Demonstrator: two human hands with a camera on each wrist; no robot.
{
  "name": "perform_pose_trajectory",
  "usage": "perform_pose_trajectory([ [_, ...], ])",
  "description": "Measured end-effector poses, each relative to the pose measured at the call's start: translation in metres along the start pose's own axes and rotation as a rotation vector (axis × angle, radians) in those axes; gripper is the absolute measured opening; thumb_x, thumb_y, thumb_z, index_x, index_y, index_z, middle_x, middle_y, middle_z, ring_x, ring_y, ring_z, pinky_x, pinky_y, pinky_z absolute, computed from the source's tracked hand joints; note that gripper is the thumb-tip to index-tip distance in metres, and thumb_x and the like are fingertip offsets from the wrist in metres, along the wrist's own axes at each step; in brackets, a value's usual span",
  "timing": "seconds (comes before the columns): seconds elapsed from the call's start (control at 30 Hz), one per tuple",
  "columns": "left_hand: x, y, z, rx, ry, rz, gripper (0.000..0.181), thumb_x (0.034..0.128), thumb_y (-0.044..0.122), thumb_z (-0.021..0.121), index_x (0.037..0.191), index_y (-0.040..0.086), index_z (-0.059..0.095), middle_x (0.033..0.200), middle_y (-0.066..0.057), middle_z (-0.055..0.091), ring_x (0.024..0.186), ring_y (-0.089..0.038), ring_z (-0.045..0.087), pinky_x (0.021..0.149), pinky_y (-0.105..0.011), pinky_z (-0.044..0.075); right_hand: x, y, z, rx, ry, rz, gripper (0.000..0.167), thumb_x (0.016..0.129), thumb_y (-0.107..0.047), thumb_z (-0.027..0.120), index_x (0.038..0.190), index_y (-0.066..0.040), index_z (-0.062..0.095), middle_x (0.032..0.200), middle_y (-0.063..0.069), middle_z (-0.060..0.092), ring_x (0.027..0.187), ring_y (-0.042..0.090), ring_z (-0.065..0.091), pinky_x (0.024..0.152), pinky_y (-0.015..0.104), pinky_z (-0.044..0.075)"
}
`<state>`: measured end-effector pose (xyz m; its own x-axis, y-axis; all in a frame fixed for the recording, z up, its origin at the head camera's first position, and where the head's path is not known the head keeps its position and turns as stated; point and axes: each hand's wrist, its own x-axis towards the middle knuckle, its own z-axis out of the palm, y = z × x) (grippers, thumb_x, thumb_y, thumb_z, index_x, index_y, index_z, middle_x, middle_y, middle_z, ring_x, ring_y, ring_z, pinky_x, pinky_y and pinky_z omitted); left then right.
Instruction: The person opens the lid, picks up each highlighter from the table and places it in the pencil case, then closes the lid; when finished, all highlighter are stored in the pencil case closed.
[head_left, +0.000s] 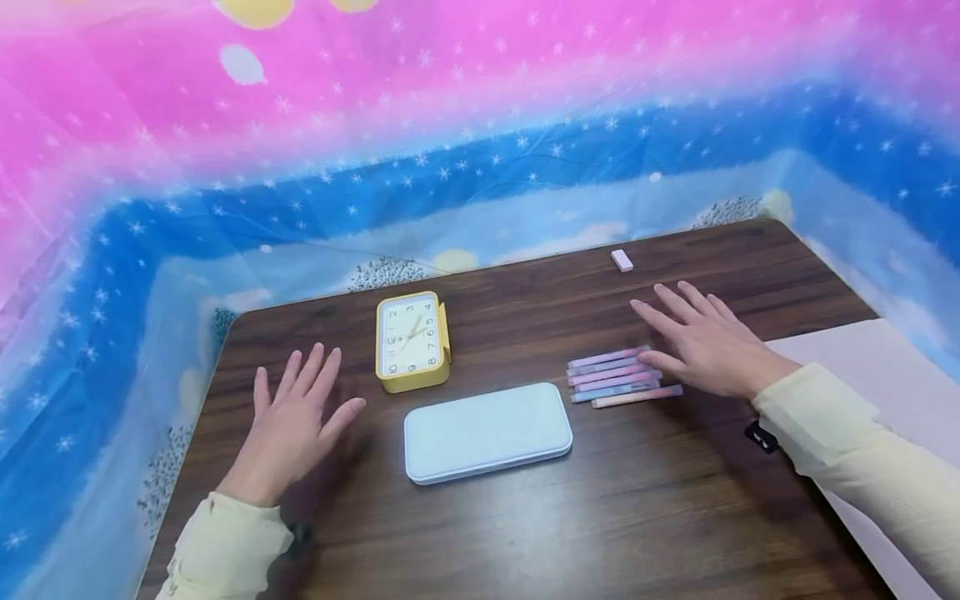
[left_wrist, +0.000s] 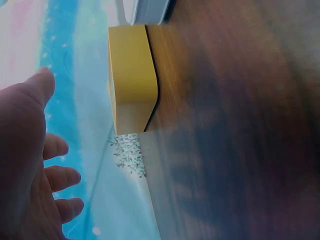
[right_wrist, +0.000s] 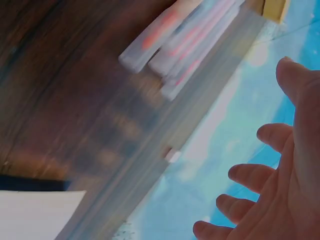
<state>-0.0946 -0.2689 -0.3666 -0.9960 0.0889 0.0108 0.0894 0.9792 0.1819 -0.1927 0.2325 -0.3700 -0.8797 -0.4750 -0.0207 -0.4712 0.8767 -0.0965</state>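
Observation:
My left hand (head_left: 288, 429) is spread over the left of the table, holding nothing, with a yellow clock (head_left: 415, 385) nearest to it. The clock's yellow side (left_wrist: 132, 70) also shows in the left wrist view. Between the hands a pale blue flat case (head_left: 487, 433) lies closed. My right hand (head_left: 701, 342) hovers with fingers spread by a row of several capped pens (head_left: 615, 375) in pink, blue and orange. Its thumb overlaps the pens' ends in the head view. In the right wrist view, the pens (right_wrist: 185, 40) appear apart from the right hand (right_wrist: 270, 185).
A small pale pink eraser (head_left: 622, 261) lies near the back edge of the dark wooden table (head_left: 525, 533). At the right a pale sheet (head_left: 840, 350) covers part of the table. A pink and blue patterned cloth (head_left: 480, 125) hangs around the back and sides.

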Motion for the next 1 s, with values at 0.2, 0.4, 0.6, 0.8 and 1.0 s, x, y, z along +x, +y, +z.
perform_pose_trajectory([
  [0.2,-0.022,0.003,0.005,-0.008,0.075,0.076,0.078,0.0944,0.06,0.052,0.154,0.013,0.034,0.16,-0.018,0.028,0.149,-0.044,0.018,0.118,-0.064,-0.011,0.0,-0.026,-0.001,-0.01,0.041,-0.117,0.073,0.096,-0.057,0.052,0.156,-0.024,0.03,0.162,0.016,0.025,0.149,0.043,0.016,0.118,0.065,0.016],
  [0.4,-0.037,0.019,0.021,0.005,0.081,0.184,0.075,0.0882,0.059,0.064,0.149,0.018,0.045,0.155,-0.014,0.04,0.146,-0.043,0.029,0.118,-0.066,-0.006,-0.002,-0.057,0.009,-0.013,0.054,-0.274,0.071,0.095,-0.058,0.054,0.155,-0.025,0.034,0.16,0.015,0.03,0.149,0.042,0.019,0.117,0.063,0.022],
  [0.6,-0.038,0.034,0.038,0.01,0.019,0.255,0.076,0.0837,0.068,0.063,0.146,0.026,0.049,0.152,-0.009,0.046,0.147,-0.041,0.029,0.117,-0.067,-0.01,-0.002,-0.091,0.023,0.012,0.066,-0.457,0.069,0.094,-0.055,0.058,0.152,-0.021,0.04,0.158,0.016,0.034,0.147,0.041,0.027,0.115,0.061,0.029],
  [0.8,-0.035,0.041,0.051,-0.013,-0.022,0.293,0.079,0.0808,0.067,0.067,0.148,0.031,0.046,0.153,-0.009,0.046,0.147,-0.039,0.03,0.115,-0.071,-0.004,0.003,-0.114,0.032,-0.011,0.033,-0.565,0.07,0.094,-0.056,0.057,0.152,-0.023,0.038,0.157,0.013,0.037,0.146,0.038,0.031,0.112,0.06,0.035],
  [1.0,-0.033,0.042,0.056,-0.007,-0.025,0.304,0.077,0.0808,0.063,0.07,0.147,0.032,0.047,0.151,-0.009,0.048,0.146,-0.037,0.032,0.115,-0.072,-0.001,0.007,-0.122,0.039,-0.015,0.006,-0.603,0.069,0.089,-0.048,0.069,0.148,-0.022,0.045,0.153,0.014,0.043,0.14,0.036,0.042,0.11,0.06,0.038],
])
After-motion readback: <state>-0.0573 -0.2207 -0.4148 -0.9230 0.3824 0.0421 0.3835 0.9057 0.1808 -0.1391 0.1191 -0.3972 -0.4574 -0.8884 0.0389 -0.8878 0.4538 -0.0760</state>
